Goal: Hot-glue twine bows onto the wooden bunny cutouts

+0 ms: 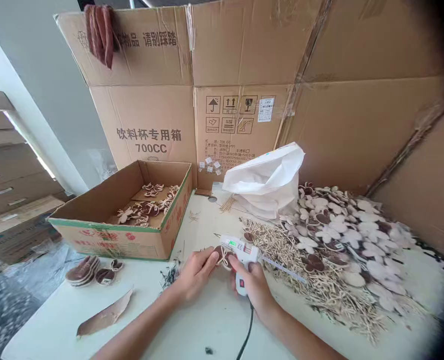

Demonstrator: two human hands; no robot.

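Note:
Near the middle of the table, my right hand point(257, 285) is closed around a white hot glue gun point(246, 252) with a green display, a glue stick out its back and a black cord. Its nozzle points left. My left hand point(196, 272) pinches a small brown felt piece point(222, 254) with a thin cream cord bow on it. My right index finger reaches to that piece's right edge, by the bow. Just right of the gun lies a heap of short cream cord pieces point(282, 255).
An open cardboard box point(120, 242) with finished-looking bow pieces stands back left. Flower-shaped felt pieces point(342, 225) pile up at right, beside a white bag point(267, 180). Stacked brown pieces point(82, 271) and a scrap strip point(105, 315) lie left. Cardboard walls point(240, 65) rise behind.

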